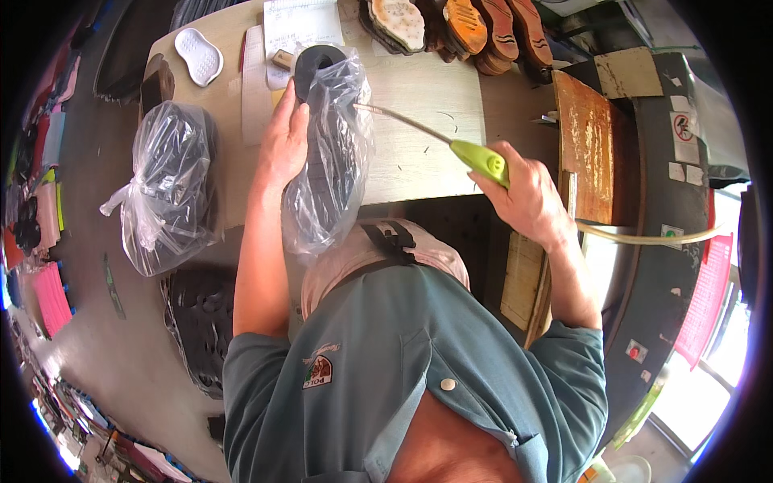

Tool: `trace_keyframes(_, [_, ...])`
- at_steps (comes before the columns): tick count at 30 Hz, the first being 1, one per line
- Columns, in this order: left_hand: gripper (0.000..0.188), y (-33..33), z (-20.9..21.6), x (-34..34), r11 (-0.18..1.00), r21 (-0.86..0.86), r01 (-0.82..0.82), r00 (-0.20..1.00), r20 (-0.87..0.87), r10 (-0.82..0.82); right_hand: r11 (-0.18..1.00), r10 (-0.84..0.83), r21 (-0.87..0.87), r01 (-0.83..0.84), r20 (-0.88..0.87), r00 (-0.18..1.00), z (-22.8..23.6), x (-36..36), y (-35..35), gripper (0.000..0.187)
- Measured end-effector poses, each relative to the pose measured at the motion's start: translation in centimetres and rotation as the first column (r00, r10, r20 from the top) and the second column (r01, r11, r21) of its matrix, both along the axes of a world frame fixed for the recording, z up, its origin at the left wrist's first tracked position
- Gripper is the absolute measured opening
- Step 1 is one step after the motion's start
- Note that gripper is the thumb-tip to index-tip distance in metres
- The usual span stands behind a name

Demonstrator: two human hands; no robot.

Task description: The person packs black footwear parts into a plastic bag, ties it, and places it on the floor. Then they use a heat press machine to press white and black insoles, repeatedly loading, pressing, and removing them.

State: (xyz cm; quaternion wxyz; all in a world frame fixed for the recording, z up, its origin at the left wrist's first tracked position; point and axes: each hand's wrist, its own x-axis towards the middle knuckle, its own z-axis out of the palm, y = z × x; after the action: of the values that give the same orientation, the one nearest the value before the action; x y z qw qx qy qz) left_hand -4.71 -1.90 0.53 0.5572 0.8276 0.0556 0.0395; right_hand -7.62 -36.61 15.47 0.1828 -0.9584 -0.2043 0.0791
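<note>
Between the hands, left [283, 145] gripping a bagged, seemingly black sole [326, 153], right [527, 197] clenching a green-handled tool [451, 143]

A knotted clear bag [171, 181] stuffed with dark pieces is seen at the left end of the pale bench [427, 88]. A white sole-shaped tray [199, 55] is laid near the far left corner, with a sheet of paper [299, 22] beside it. Shoe soles [459, 28] are stacked along the far edge. A rusty metal plate [585, 141] is set to the right.
</note>
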Motion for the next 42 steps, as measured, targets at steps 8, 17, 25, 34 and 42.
trace_keyframes(8, [0.058, 0.0, -1.1, 0.2, 0.991, 0.134, -0.004, 0.994, 0.104, -0.01, 0.993, -0.076, -0.085, 0.084, 0.089, 0.993, 0.4, 1.7, 3.1, 0.031])
trace_keyframes(17, [0.052, 0.4, -4.0, 1.0, 0.992, -0.11, -0.058, 0.997, 0.046, 0.063, 0.972, 0.159, -0.115, -0.205, -0.322, 0.933, 2.2, -6.3, 3.4, 0.031])
trace_keyframes(25, [0.05, 0.3, -3.1, 0.8, 0.987, -0.139, -0.077, 0.985, 0.14, 0.097, 0.982, 0.153, -0.041, -0.185, -0.397, 0.905, 2.8, -6.0, 3.0, 0.028])
trace_keyframes(34, [0.05, 0.9, 0.2, 0.0, 0.997, 0.08, -0.011, 1.0, -0.01, 0.012, 1.0, -0.017, -0.001, 0.017, -0.127, 0.992, 0.3, -0.2, 0.6, 0.029])
trace_keyframes(42, [0.052, 0.7, 1.1, -0.1, 0.973, 0.232, -0.002, 0.999, -0.038, 0.011, 0.996, 0.008, 0.09, -0.005, -0.038, 0.999, -1.2, 3.5, -2.3, 0.027])
